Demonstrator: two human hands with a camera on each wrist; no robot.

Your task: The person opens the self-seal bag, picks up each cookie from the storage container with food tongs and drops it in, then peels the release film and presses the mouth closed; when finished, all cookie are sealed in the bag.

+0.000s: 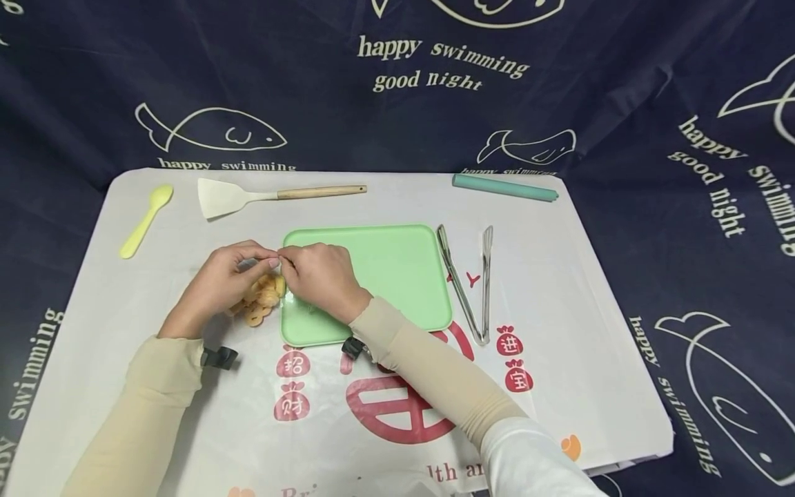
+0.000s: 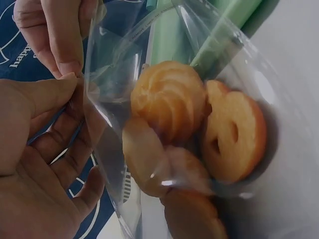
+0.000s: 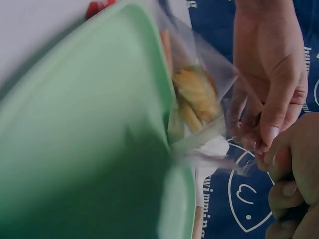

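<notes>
A clear plastic bag (image 2: 112, 117) of golden cookies (image 2: 169, 102) is at the left edge of the light green tray (image 1: 391, 276). One cookie is swirled, another has holes in it. Thumb and fingertips of my left hand (image 1: 217, 279) pinch the bag's edge. My right hand (image 1: 323, 276), its fingers curled, pinches the same edge over the tray's left rim. The fingertips of both hands meet there. In the right wrist view the bag (image 3: 199, 134) is blurred, and fingers partly hide the pinched edge.
Behind the hands lie a yellow spoon (image 1: 145, 221), a white spatula with a wooden handle (image 1: 279, 195) and a teal rod-like object (image 1: 504, 188). Metal tongs (image 1: 486, 290) lie spread beside the tray's right side. A dark blue printed cloth (image 1: 385, 117) hangs behind the table.
</notes>
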